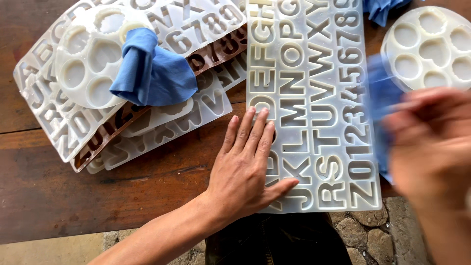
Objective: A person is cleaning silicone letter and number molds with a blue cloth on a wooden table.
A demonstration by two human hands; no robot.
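Observation:
A translucent white silicone mould with raised letters and numerals lies on the brown wooden table, its near end overhanging the table edge. My left hand lies flat on the mould's left side, fingers spread and pressing it down. My right hand, blurred by motion, is at the mould's right edge and grips a blue cloth against it.
At left lies a stack of similar letter moulds, one brown, under a round white mould and a second blue cloth. Another round mould sits at the top right. A stone floor shows below the table edge.

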